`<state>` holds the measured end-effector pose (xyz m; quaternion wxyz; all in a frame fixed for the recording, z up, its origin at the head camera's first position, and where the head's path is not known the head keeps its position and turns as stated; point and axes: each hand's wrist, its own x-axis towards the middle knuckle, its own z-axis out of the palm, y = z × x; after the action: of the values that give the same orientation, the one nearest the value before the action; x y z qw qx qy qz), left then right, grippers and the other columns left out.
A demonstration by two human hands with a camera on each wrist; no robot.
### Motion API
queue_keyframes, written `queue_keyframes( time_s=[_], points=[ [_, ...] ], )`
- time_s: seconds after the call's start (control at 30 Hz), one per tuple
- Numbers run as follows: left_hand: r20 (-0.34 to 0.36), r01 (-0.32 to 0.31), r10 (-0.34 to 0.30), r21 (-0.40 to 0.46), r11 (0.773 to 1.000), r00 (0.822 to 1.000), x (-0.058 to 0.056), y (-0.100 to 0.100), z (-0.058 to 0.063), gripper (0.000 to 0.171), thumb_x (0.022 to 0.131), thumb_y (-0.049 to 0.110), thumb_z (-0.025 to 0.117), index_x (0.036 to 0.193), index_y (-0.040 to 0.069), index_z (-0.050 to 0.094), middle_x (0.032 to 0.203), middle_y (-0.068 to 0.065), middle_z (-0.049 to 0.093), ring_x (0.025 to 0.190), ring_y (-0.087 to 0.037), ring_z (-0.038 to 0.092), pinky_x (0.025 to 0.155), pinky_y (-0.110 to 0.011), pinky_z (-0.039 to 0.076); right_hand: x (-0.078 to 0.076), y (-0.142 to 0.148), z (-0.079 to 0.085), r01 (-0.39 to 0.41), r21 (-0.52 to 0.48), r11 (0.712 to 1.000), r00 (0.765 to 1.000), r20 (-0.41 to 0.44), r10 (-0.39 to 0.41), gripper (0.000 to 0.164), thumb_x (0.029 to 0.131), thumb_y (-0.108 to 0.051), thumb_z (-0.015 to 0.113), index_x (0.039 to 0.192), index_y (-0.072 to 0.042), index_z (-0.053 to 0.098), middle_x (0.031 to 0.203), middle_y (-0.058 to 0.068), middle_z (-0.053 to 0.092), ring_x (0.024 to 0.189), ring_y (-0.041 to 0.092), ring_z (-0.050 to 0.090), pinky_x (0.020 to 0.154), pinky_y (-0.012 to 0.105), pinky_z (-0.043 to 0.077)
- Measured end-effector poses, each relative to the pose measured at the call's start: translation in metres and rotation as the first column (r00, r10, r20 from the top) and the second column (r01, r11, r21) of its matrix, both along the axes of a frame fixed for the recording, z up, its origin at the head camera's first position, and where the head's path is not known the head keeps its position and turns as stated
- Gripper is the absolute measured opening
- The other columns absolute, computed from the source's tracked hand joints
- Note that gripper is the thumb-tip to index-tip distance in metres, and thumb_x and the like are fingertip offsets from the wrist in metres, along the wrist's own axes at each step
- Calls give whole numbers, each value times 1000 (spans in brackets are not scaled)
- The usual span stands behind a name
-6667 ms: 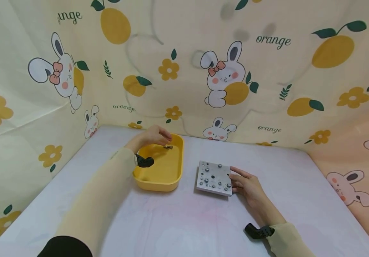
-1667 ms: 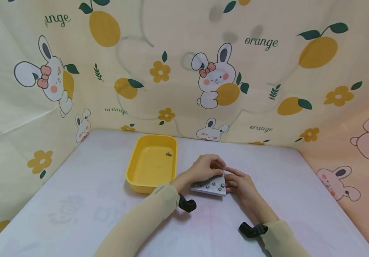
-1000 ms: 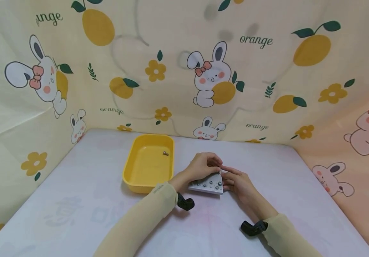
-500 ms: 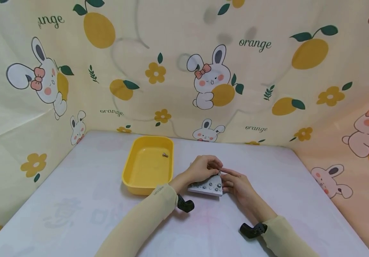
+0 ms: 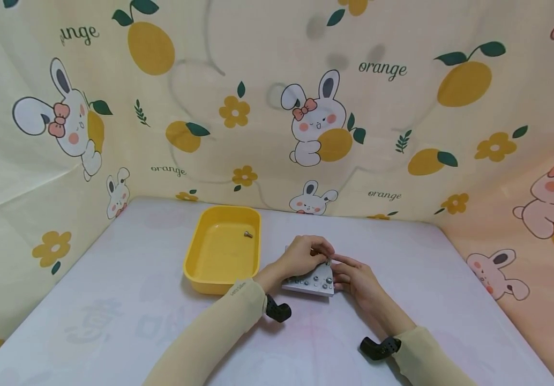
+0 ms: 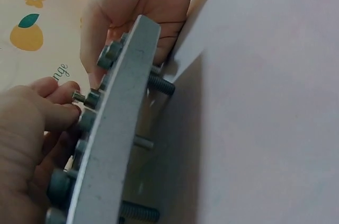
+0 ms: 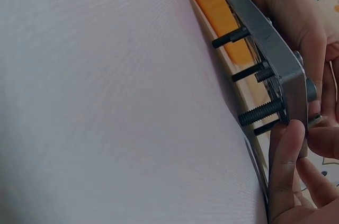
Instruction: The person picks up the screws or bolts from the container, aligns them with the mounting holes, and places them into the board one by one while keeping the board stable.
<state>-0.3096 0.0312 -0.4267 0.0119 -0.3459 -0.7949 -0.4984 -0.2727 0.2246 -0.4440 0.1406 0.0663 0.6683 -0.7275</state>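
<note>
A grey metal plate [image 5: 313, 284] studded with several screws is held tilted above the table. My right hand [image 5: 359, 279] grips its right edge, fingertips on the underside in the right wrist view. Screw shanks [image 7: 259, 113] stick out below the plate [image 7: 265, 38]. Over its upper face, my left hand [image 5: 303, 254] pinches a small screw [image 6: 78, 97] between thumb and fingertips, at the plate's far right corner. In the left wrist view that screw stands against a larger screw head; whether it sits in a hole is hidden.
A yellow tray [image 5: 187, 268] stands left of the plate, with a loose screw [image 5: 248, 234] inside near its right wall. The white table [image 5: 127, 327] meets printed cloth walls at the back and sides.
Earlier my left hand was over the yellow tray by the small screws; it has since moved right onto the plate. Over the last second both hands have barely moved.
</note>
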Motion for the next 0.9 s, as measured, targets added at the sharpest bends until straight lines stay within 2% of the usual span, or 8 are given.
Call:
queue_keyframes(
  time_s=[0.2,0.37,0.5,0.63,0.7,0.77,0.83,0.9],
  points=[
    [-13,-38,38,7,999,999,2,-1,1,17,92,-4,64,101,8,71,91,3,72,86,-2,63,81,-18,49,-2,-2,1,-7,-5,1000,1000,-10,7,52,94,-9,65,142,1,47,95,9,70,75,13,65,62,24,55],
    [-5,-101,102,49,994,995,11,-1,8,20,92,-8,59,103,5,70,92,0,72,88,-8,65,80,-18,50,1,-3,1,-1,20,1000,1000,-19,2,51,95,-10,63,142,0,48,98,9,70,77,14,65,63,25,55],
    [-8,-94,94,62,994,996,23,-8,23,21,92,-7,57,102,6,70,92,0,72,87,-12,67,74,-19,51,3,-5,0,30,38,999,999,-20,-29,49,95,-9,61,142,0,49,100,8,69,77,15,65,64,26,55],
    [-7,-82,82,40,996,997,30,-34,51,18,93,-4,60,104,8,69,94,1,72,85,-9,65,72,-22,53,4,-6,0,45,45,998,999,-21,-44,48,95,-10,61,141,-1,51,102,9,69,77,16,66,65,26,56],
    [38,-90,88,57,994,995,27,-55,65,17,93,-2,61,107,5,68,97,-1,72,85,-10,65,74,-25,55,4,-6,0,45,46,998,999,-22,-44,48,95,-9,62,140,-2,51,103,9,70,78,16,66,65,26,56],
    [129,-107,94,97,989,987,19,-81,78,17,94,-1,61,110,0,67,100,-4,71,87,-15,65,77,-29,56,4,-6,0,43,43,998,999,-22,-42,48,95,-9,62,141,-2,51,103,9,70,79,16,66,65,26,56],
    [236,-129,93,141,982,967,8,-110,88,18,96,-1,60,112,-3,65,104,-10,69,91,-22,66,82,-34,56,4,-6,1,33,42,999,999,-27,-32,48,95,-9,62,141,-2,50,102,9,70,79,16,66,65,26,56],
    [347,-163,93,178,971,933,-4,-138,94,19,98,-1,58,115,-6,64,109,-15,67,100,-31,64,88,-39,54,4,-5,1,31,38,999,999,-34,-30,48,95,-8,62,141,-1,50,101,9,71,78,16,65,65,26,55]
  ],
)
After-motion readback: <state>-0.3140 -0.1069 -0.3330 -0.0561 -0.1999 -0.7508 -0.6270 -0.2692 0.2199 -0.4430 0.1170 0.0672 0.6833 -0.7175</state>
